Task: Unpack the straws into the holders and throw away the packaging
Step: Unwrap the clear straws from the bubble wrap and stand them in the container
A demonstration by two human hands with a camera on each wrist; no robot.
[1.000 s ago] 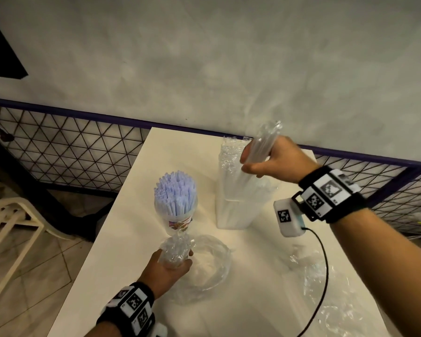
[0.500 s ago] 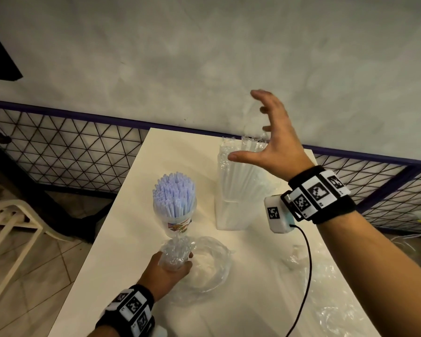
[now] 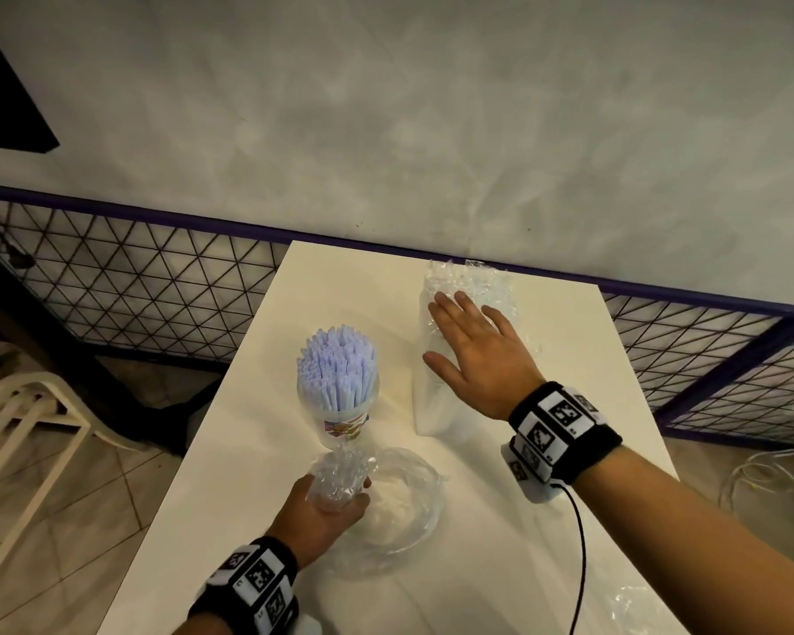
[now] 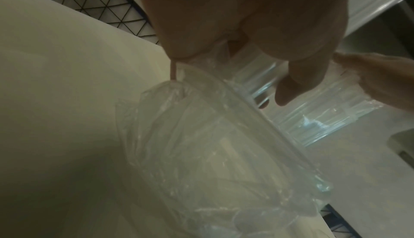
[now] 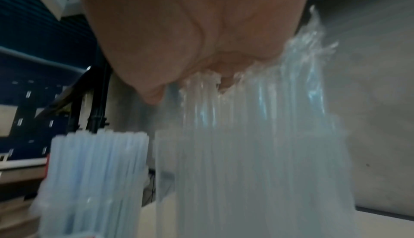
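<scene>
From the head view, mid-frame on the bench (image 3: 257, 451), our right hand (image 3: 477, 355), its grip flat and spread, presses the wrapped straws (image 3: 466, 286) standing in the square holder (image 3: 425, 405); at lower centre our left hand (image 3: 315, 511) clamps the crumpled packaging (image 3: 338, 474).

The left wrist view shows fingers (image 4: 298, 75) curled round the film.

The right wrist view shows the palm on the straw tops.

We judge settling is in hand; next, discarding the wrap.

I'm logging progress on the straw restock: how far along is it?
Done: the round cup is packed with straws. In hand: the right hand presses flat on wrapped straws in the tall holder; the left hand grips crumpled wrap. Left: bin that packaging.
</scene>
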